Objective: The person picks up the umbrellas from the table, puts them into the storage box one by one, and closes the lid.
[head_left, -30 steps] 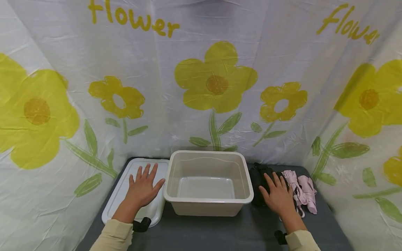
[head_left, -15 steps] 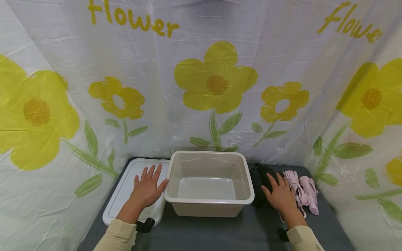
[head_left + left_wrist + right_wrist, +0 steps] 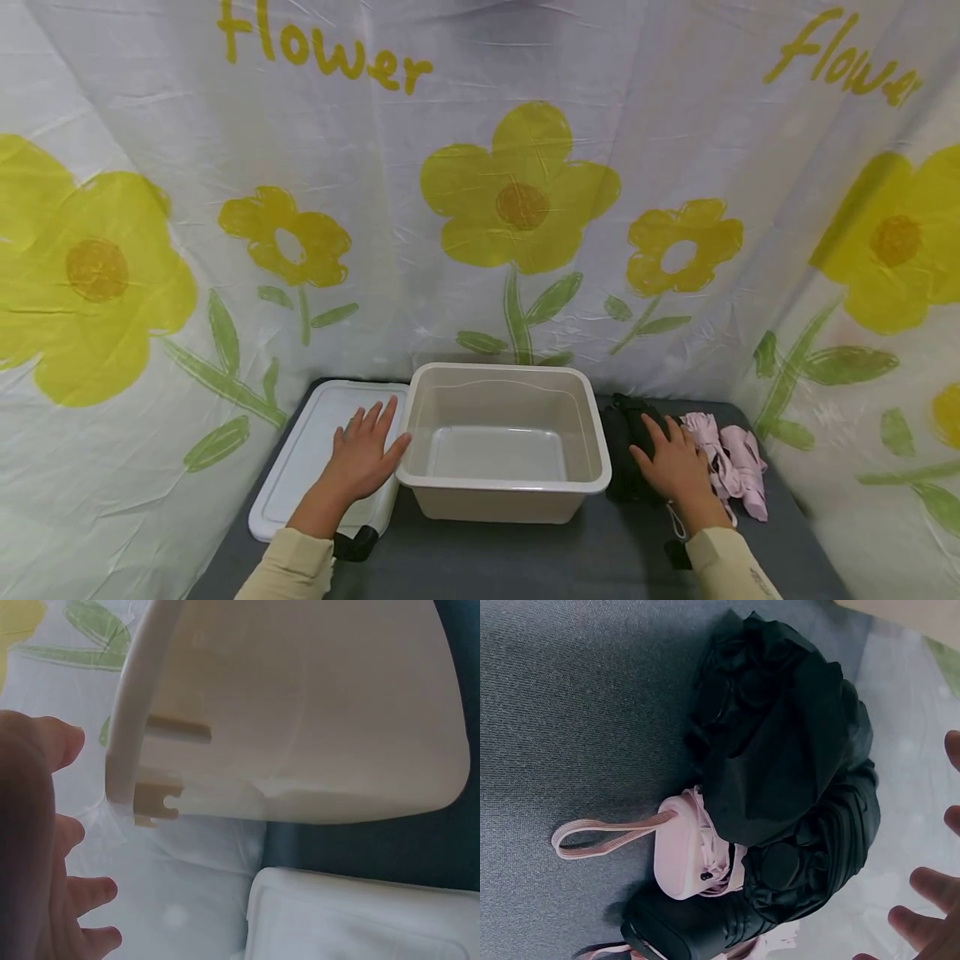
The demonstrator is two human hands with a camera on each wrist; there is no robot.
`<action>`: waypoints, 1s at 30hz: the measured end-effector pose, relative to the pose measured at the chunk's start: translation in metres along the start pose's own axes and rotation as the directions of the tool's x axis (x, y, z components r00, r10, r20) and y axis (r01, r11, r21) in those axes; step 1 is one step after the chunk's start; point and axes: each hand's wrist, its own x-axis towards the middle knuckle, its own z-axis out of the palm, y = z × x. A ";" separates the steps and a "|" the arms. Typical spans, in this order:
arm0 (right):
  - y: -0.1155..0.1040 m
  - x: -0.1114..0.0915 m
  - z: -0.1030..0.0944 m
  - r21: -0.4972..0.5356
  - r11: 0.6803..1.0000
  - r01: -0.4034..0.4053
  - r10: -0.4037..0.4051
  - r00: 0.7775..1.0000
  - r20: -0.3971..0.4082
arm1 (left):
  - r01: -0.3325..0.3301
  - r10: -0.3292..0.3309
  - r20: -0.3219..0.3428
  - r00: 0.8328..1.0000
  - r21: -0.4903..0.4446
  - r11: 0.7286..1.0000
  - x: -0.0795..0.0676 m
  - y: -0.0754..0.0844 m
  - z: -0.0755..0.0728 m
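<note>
My left hand (image 3: 360,458), its fingers spread, is over the white lid (image 3: 307,467), with the thumb close to the left rim of a beige plastic bin (image 3: 502,485). In the left wrist view, the fingers (image 3: 94,892) hold nothing beside the bin's outer wall (image 3: 315,712). My right hand (image 3: 678,471) hovers with loosely spread fingers over a bundle of black folding umbrellas (image 3: 772,757). Pink folded umbrellas (image 3: 744,467) lie to its right. A pink umbrella handle (image 3: 676,855) with a wrist strap pokes out beside the black ones in the right wrist view.
A dark grey table (image 3: 510,567) carries everything. White curtains (image 3: 390,250) printed with yellow flowers stand close behind it and at both sides. Black wrist straps (image 3: 356,543) show at the cuffs of beige sleeves (image 3: 292,567).
My left hand has drifted right toward the bin's rim. My right hand has shifted slightly right and down over the black umbrellas. The bin, lid and umbrellas stay in place.
</note>
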 end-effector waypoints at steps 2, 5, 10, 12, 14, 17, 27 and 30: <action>0.001 0.003 0.001 -0.002 1.000 -0.005 0.005 1.000 0.012 | 0.000 0.000 0.008 1.000 -0.011 1.000 0.000 0.000 0.001; 0.002 0.005 0.001 0.002 1.000 -0.015 0.015 0.999 0.037 | -0.003 0.004 0.020 1.000 -0.040 0.999 0.001 -0.001 0.004; 0.004 0.008 0.002 0.017 1.000 -0.021 0.020 0.997 0.069 | -0.006 0.009 0.032 0.999 -0.097 0.995 0.001 -0.001 0.007; 0.005 0.009 0.003 0.022 1.000 -0.022 0.020 0.997 0.081 | -0.007 0.011 0.033 0.999 -0.104 0.995 0.001 -0.001 0.009; 0.007 0.010 0.005 0.027 0.999 -0.024 0.021 0.996 0.091 | -0.009 0.012 0.033 0.999 -0.107 0.994 0.002 -0.001 0.011; 0.009 0.013 0.007 0.033 0.999 -0.027 0.023 0.994 0.104 | -0.012 0.015 0.031 0.999 -0.114 0.993 0.002 0.000 0.014; 0.015 0.022 0.013 0.042 0.999 -0.028 0.021 0.987 0.158 | 0.030 -0.016 0.072 0.997 -0.194 0.981 0.004 0.008 0.020; 0.015 0.023 0.013 0.060 0.998 -0.029 0.018 0.984 0.178 | 0.030 -0.014 0.077 0.997 -0.215 0.976 0.005 0.009 0.023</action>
